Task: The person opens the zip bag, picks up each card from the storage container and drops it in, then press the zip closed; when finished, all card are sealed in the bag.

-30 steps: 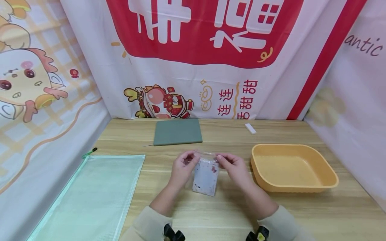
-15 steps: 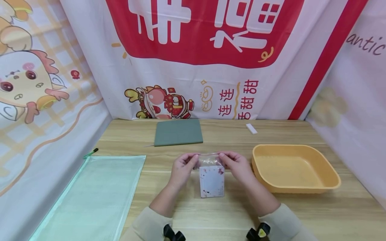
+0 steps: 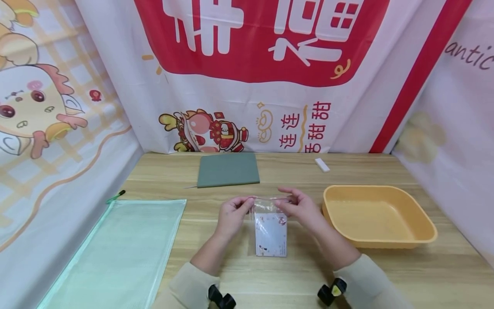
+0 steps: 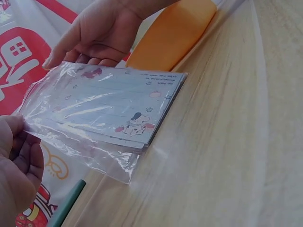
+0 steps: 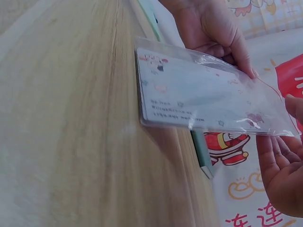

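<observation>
A clear zip bag [image 3: 264, 207] with a red line along its top edge hangs upright between my hands, over the table. Inside sits a stack of pale printed note sheets [image 3: 271, 236], with a small cartoon dog and red marks on the front one. My left hand [image 3: 230, 218] pinches the bag's top left corner between thumb and finger. At the top right corner, my right hand [image 3: 305, 214] holds the bag with its thumb and curled fingers, while one finger sticks out beyond the edge. In the left wrist view the sheets [image 4: 113, 101] show through the shiny plastic.
A yellow-orange plastic tub [image 3: 380, 244] stands to the right. On the left lies a mint mesh zip pouch [image 3: 115, 249]. A dark green notebook [image 3: 228, 170] and a small white block [image 3: 322, 165] lie near the back, before a printed cloth [image 3: 247, 92].
The bag has gone from tilted to hanging straight, and the sheets sit lower in it. My right hand has shifted its hold, lifting one finger at the top right corner.
</observation>
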Demonstrator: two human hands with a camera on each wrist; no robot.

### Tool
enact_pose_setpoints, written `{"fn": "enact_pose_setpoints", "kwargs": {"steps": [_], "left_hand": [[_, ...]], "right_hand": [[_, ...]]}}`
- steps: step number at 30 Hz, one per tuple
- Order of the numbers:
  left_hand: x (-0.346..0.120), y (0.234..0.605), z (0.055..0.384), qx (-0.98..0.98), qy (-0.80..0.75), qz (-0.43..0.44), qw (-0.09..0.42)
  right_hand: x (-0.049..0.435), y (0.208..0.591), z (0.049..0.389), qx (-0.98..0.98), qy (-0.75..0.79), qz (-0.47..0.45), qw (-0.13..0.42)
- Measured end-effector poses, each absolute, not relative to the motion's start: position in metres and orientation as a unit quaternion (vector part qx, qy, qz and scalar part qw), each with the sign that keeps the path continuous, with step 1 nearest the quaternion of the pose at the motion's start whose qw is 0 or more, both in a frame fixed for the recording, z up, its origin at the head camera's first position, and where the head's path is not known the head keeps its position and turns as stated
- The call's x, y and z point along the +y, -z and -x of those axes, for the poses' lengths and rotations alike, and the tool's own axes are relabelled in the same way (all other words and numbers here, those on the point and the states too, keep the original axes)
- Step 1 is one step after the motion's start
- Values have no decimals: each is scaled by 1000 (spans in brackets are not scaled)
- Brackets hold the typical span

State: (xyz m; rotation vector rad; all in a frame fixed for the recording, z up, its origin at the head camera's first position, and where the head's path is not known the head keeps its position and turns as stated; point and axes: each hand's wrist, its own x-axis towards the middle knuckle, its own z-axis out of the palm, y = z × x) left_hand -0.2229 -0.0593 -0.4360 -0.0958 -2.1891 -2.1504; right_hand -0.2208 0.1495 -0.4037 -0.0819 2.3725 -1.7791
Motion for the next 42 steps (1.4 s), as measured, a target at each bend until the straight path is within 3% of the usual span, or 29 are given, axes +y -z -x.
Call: {"fn": "enact_pose_setpoints", "kwargs": {"steps": [14,19,28,42], "left_hand": [[-55,431,218,-725,685,66,37],[-55,429,216,-729,680,68,35],[-56,429,216,-739,668,79,47],[-59,427,214,-740,667,57,62]], "right_hand": [[130,369,243,900,387,149,137],[124,365,245,899,383,141,160],[124,370,246,890,404,147,152],[158,372,244,891,400,152,151]]}}
